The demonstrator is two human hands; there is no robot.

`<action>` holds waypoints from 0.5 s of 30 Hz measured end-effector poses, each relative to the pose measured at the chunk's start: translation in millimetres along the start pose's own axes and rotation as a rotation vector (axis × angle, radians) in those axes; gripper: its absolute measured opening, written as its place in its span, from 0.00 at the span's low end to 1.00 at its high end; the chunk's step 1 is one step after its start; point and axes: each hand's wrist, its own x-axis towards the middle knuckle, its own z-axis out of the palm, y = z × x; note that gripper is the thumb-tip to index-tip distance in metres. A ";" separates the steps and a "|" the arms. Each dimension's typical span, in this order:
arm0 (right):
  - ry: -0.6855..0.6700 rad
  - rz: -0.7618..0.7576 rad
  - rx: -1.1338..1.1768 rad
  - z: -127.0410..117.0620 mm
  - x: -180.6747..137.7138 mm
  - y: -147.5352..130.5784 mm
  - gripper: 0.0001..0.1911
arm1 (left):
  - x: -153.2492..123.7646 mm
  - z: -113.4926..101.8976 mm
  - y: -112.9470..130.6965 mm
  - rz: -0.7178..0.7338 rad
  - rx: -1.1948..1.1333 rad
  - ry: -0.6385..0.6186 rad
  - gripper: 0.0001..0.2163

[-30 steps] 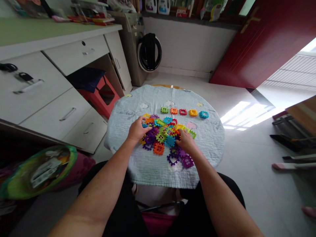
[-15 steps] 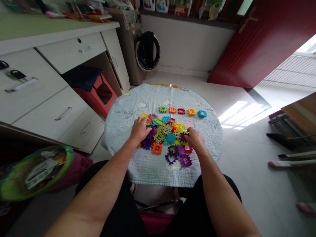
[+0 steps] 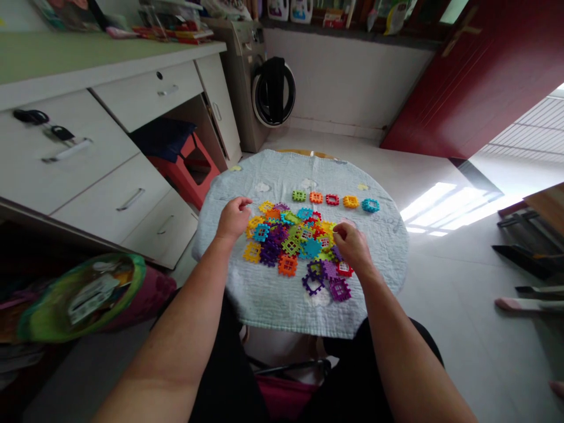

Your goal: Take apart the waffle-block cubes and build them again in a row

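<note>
A pile of colourful interlocking plastic building blocks (image 3: 291, 245) lies in the middle of the cloth-covered round table (image 3: 264, 299). My left hand (image 3: 233, 221) hovers just left of the pile, thumb and fingers apart, with nothing seen in it. At the pile's right edge, my right hand (image 3: 353, 245) has its fingers bent together beside yellow and purple blocks; what they hold, if anything, is hidden. Beyond the pile runs a row of single blocks: green (image 3: 298, 195), orange (image 3: 315, 197), red (image 3: 332, 200), yellow (image 3: 351, 201) and blue (image 3: 371, 205).
Left of the table are a red stool (image 3: 194, 167), white drawers (image 3: 127, 197) and a lined bin (image 3: 136, 282). A washing machine (image 3: 247, 88) with its door open stands at the back. A red door (image 3: 476, 82) is at the right.
My left hand has lifted off the pile and moved left, uncovering blue and yellow blocks. My right hand stays at the pile's right side, its fingers shifted slightly. The view has swung a little left.
</note>
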 end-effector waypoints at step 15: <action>-0.259 -0.105 -0.160 21.3 -3.5 -0.2 0.17 | -32.6 36.1 21.0 0.396 0.445 -0.461 0.17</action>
